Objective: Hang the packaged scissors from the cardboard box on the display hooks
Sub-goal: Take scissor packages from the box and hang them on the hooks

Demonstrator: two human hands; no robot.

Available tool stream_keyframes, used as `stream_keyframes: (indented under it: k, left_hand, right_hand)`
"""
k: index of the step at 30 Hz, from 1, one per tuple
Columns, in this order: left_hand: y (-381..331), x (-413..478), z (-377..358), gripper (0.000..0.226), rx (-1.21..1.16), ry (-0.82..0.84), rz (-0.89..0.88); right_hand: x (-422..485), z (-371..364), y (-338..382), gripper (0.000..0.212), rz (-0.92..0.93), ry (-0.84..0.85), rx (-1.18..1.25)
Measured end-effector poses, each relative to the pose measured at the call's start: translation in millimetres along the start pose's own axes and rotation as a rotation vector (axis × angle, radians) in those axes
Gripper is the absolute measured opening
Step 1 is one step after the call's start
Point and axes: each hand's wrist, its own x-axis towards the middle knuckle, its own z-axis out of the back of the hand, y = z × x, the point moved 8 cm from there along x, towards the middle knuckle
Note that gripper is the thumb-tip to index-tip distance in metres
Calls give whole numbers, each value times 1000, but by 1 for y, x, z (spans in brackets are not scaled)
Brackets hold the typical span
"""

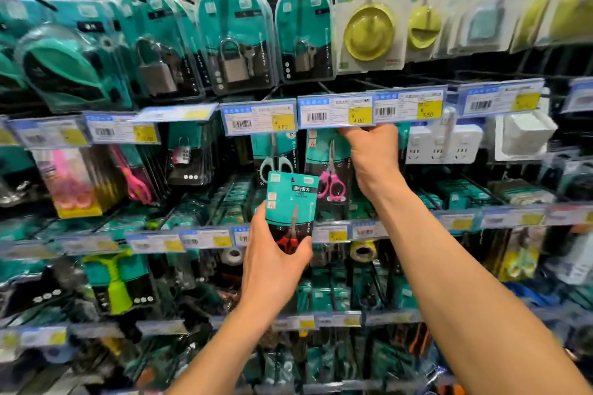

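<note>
My left hand grips the lower part of a teal-carded pack of red-handled scissors and holds it upright in front of the shelf. My right hand is raised higher and to the right, its fingers pressing up under the 4.00 price tag holder. Behind that tag hang a pack of pink-handled scissors and, to its left, a pack of grey-handled scissors under the 3.60 tag. The hook itself is hidden behind the tags. No cardboard box is in view.
The display wall is dense with hanging goods: padlock packs above, yellow-green round items upper right, white sockets to the right, pink scissors at left, tape rolls below. Rows of price tag strips run across each level.
</note>
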Motion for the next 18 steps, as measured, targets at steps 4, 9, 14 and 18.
stream_keyframes:
  k: [4,9,14,18]
  left_hand:
    - [0,4,4,81,-10,4,-5]
    - [2,2,4,80,-6,24,0]
    - [-4,2,0,82,5,35,-5]
    - [-9,1,-6,84,-1,43,-9]
  right_hand:
    - [5,-2,-1,27,-6,-23,38]
    - [7,-3,1,18,29,5,35]
    - [8,-1,0,20,-8,21,-15]
    - [8,0,-2,12,-49,10,-161]
